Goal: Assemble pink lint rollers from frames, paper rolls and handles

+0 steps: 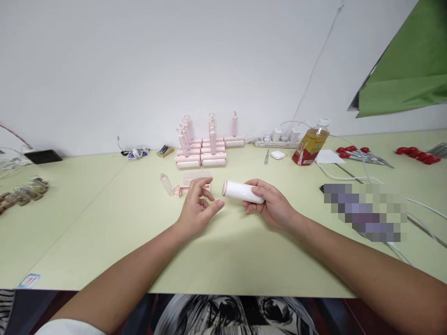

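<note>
My right hand (267, 202) is wrapped round the right end of a glossy white cylinder with a pink end (240, 191), held almost level above the table. My left hand (201, 207) hovers just left of the pink end, thumb and fingers apart, holding nothing and not touching the cylinder. Behind the left hand lie an open pink case (184, 189), partly hidden by the fingers, and a pale translucent pink cover (196, 177). A clear pinkish tube-shaped handle (166, 184) lies beside the case, to its left.
By the wall, several pink cases with white rolls (213, 163) sit in rows, with pink handles (213, 139) upright on them. To the right are a power strip (275, 142), a drink bottle (310, 143), red-handled tools (363, 156) and loose cables. Wrapped items (28, 191) lie far left.
</note>
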Tool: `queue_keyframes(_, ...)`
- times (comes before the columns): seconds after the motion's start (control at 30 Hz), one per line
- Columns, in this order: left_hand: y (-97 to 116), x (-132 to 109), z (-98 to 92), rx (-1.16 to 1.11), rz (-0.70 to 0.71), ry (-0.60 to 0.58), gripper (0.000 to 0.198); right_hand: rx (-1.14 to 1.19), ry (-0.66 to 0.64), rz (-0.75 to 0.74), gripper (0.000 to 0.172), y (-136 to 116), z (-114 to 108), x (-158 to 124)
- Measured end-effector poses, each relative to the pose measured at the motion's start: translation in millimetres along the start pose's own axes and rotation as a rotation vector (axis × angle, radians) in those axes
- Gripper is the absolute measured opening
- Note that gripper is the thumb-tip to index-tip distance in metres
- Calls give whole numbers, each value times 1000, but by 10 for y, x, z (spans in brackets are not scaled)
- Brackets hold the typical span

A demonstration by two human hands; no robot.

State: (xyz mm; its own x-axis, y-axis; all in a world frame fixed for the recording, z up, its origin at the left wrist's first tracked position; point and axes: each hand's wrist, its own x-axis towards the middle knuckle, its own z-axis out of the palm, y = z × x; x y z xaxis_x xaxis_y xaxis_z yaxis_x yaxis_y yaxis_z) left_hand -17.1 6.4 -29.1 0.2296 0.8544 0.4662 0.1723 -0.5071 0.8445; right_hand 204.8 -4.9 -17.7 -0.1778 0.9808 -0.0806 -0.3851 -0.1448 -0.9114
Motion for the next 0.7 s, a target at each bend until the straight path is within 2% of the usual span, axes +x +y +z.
queue_keyframes(0.07,23,-29,24,15,-2,37,54,2,3,-4,27,-2,16,-7)
queue_keyframes(0.2,42,-89,70,76,49,-130,54,6,-19,5,25,-8,61,-43)
queue_keyframes(0.33,19,-79,55,135,78,-167,51,0,-34,30,22,-20,49,-45)
queue_keyframes(0.43,1,-43,42,146,-5,-184,60,62,-126,46,30,-22,20,-51)
queue_keyframes(0.53,11,-22,55,112,-135,-114,61,105,-282,56,51,-19,20,-102)
queue_keyframes(0.63,40,-23,67,24,-243,-94,60,29,-365,40,62,-7,26,-155)
queue_keyframes(0.7,57,-31,68,-28,-277,-139,62,-40,-395,10,66,11,9,-159)
